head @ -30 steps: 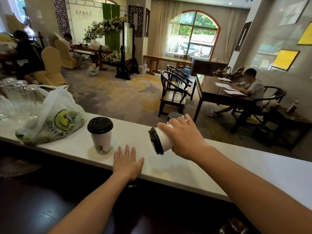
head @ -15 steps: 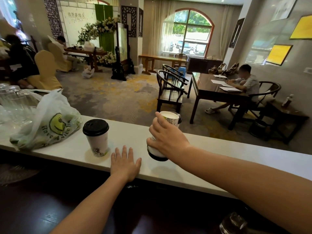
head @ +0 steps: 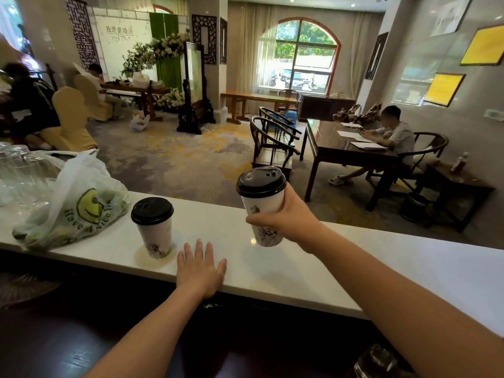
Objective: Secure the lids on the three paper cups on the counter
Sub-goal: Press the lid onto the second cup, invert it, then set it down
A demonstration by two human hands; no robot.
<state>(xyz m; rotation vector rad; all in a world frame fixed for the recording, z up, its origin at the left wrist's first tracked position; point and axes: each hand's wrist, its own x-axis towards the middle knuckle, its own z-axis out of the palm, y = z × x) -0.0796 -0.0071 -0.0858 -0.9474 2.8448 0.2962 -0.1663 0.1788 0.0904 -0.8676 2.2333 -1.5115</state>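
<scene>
A white paper cup (head: 266,214) with a black lid (head: 260,181) is upright in my right hand (head: 289,216), which grips its side from the right. Its base is at or just above the white counter (head: 409,266); I cannot tell if it touches. A second white cup (head: 156,236) with a black lid (head: 152,210) stands on the counter to the left. My left hand (head: 200,264) lies flat, fingers apart, on the counter's near edge between the two cups. No third cup is in view.
A plastic bag with a smiley print (head: 73,205) lies on the counter's left end, with clear glasses (head: 19,170) behind it. Beyond the counter is a carpeted room with dark chairs (head: 275,145), a table (head: 346,154) and seated people.
My right hand has turned the cup from lying sideways, through upside down, to upright with the lid on top. The left hand and the left cup have stayed put.
</scene>
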